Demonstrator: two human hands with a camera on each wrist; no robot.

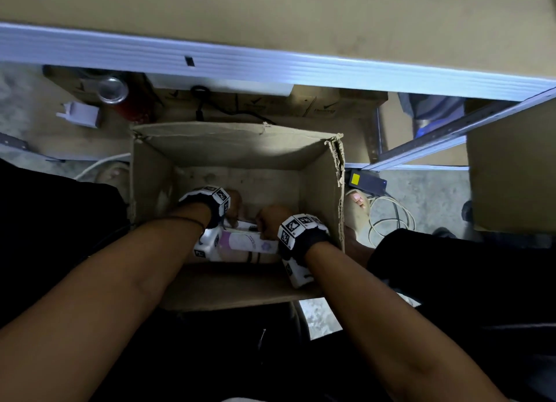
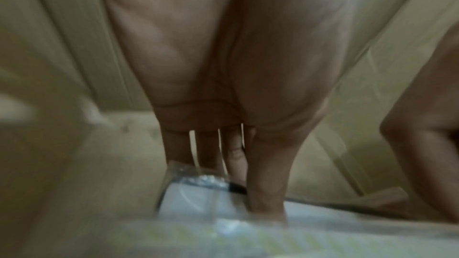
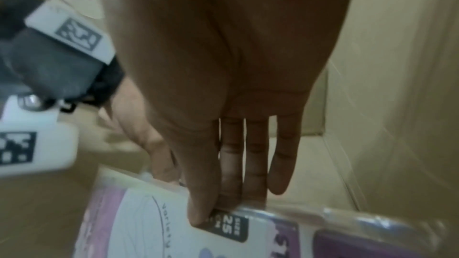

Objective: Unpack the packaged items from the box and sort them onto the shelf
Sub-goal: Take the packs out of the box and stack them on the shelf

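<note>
Inside box [image 1: 237, 148], both hands pinch plastic-wrapped package [image 1: 246, 244]; fingertips hidden, label mostly blurred.

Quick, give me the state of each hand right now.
Left hand: closed on the plastic-wrapped pack, fingers and thumb pinching its edge inside the cardboard box.
Right hand: thumb and fingers pinching the same pack.

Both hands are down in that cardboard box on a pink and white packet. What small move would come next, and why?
Probably a straight lift. The left hand and right hand each pinch an edge of the plastic-wrapped packet, which lies low inside the box; it must clear the walls before reaching the shelf.
</note>
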